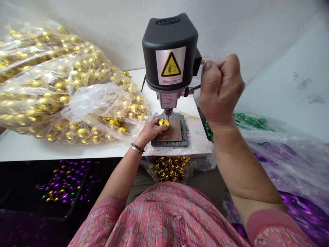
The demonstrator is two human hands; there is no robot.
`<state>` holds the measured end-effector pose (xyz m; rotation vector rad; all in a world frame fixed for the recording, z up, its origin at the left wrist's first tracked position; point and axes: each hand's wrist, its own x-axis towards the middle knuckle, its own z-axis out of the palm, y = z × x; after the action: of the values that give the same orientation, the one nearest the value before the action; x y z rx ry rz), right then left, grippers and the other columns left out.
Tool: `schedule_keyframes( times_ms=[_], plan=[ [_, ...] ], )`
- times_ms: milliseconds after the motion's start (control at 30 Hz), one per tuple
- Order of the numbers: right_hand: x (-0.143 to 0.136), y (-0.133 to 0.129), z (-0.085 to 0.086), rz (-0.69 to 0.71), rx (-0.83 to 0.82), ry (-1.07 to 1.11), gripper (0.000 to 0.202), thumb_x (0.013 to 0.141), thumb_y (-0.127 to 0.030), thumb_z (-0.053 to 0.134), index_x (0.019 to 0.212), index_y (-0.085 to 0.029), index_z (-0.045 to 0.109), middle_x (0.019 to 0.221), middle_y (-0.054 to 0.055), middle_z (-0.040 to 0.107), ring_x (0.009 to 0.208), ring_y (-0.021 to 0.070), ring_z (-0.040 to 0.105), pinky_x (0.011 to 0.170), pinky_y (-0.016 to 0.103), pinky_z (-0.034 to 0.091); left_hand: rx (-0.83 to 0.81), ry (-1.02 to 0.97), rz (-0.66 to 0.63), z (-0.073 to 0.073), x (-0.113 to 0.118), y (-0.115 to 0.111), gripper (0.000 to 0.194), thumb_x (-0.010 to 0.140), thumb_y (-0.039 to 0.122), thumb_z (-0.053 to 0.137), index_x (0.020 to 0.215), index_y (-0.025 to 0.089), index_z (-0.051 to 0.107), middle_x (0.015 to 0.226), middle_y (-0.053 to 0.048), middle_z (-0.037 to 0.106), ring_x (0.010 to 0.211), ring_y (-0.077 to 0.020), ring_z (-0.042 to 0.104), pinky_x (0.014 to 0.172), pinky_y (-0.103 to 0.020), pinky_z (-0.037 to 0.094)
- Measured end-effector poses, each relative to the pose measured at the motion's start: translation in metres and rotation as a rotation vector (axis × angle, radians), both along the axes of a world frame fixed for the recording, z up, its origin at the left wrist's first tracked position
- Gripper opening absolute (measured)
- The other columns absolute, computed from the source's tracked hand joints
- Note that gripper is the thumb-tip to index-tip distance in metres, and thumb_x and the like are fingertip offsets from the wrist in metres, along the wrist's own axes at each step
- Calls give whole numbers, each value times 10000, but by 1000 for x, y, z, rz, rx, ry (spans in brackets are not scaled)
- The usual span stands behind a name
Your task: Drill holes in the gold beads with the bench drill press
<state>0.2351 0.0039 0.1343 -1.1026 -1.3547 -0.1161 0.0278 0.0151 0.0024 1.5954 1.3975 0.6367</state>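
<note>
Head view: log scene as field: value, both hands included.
left hand: grip on gold faceted ball
right hand: closed around lever, mostly hidden
machine: drill press, yellow warning label
base: brown board on grey plate
table left: clear plastic bag of gold balls
below table edge: gold pieces
bit-to-ball contact: cannot tell

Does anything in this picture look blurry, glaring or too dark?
Head view: bright glints on the gold ball in the left hand; glare along the clear plastic bag; the warning label's triangle is clear, its small print unreadable; deep shadow at lower left; and the right forearm looms large, probably wide-angle distortion.
</note>
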Motion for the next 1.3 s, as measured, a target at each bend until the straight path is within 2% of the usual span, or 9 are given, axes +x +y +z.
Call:
schedule_keyframes(
  times_ms=[100, 200, 267, 467, 733, 800, 933, 1100, 1300],
  plan=[
    [-3, 12, 27, -54, -176, 64, 427, 1011, -341, 541, 722, -210, 255, 644, -82, 265, 640, 30, 227, 701, 218, 254, 52, 112, 22, 2, 3, 2, 555, 848, 383, 731, 1353, 161, 675, 972, -41, 769, 736, -169, 690, 792, -320, 570],
    [-7, 24, 48, -74, -323, 148, 458, 995, -299, 578, 680, -201, 260, 597, -100, 239, 637, 41, 182, 720, 236, 222, 122, 182, 20, 3, 5, 3, 534, 824, 363, 762, 1324, 187, 701, 1057, -55, 782, 877, -199, 708, 896, -357, 583],
    [-9, 30, 55, -83, -360, 171, 462, 1004, -301, 556, 669, -197, 256, 588, -104, 218, 644, 45, 167, 732, 238, 220, 150, 206, -12, 3, 8, 4, 521, 817, 344, 774, 1312, 195, 709, 1117, -63, 783, 935, -210, 710, 927, -371, 586],
    [-10, 37, 51, -62, -374, 161, 457, 1014, -344, 499, 687, -193, 219, 625, -100, 227, 677, 42, 184, 748, 221, 221, 173, 199, -108, -3, 14, 7, 621, 789, 250, 803, 1389, 165, 671, 1220, -92, 770, 1029, -226, 714, 991, -391, 581],
    [-9, 27, 52, -84, -396, 99, 460, 1021, -334, 494, 687, -204, 205, 635, -89, 220, 676, 38, 207, 736, 203, 247, 66, 59, -96, -10, 16, 6, 737, 776, 270, 831, 1472, 174, 611, 1221, -76, 771, 1061, -248, 710, 1012, -418, 566],
    [-8, 24, 48, -81, -363, 98, 466, 1018, -323, 516, 681, -213, 214, 619, -89, 223, 657, 38, 218, 717, 209, 268, 48, 44, -88, -12, 16, 5, 765, 767, 274, 838, 1485, 160, 598, 1249, -91, 760, 1088, -265, 704, 1025, -430, 560],
    [-3, 20, 34, -29, -186, 78, 431, 1010, -290, 541, 713, -224, 236, 628, -79, 287, 642, 38, 270, 693, 204, 308, 50, 25, -84, -13, 17, 5, 757, 755, 277, 847, 1468, 170, 616, 1267, -89, 753, 1128, -276, 699, 1042, -415, 553],
    [8, 5, 7, 41, -10, -77, 334, 1029, -385, 427, 780, -211, 288, 687, -59, 322, 629, 27, 326, 665, 188, 345, 46, 31, -84, -12, 16, 4, 749, 764, 284, 848, 1469, 174, 618, 1256, -75, 760, 1109, -257, 706, 1052, -394, 550],
    [15, -25, -30, -70, 15, -219, 202, 895, -354, 484, 769, -201, 447, 658, -25, 409, 607, 69, 334, 618, 243, 358, 71, 33, -99, -22, 15, 7, 791, 766, 313, 851, 1496, 152, 591, 1321, -123, 736, 1146, -276, 698, 1072, -428, 540]
  ],
)
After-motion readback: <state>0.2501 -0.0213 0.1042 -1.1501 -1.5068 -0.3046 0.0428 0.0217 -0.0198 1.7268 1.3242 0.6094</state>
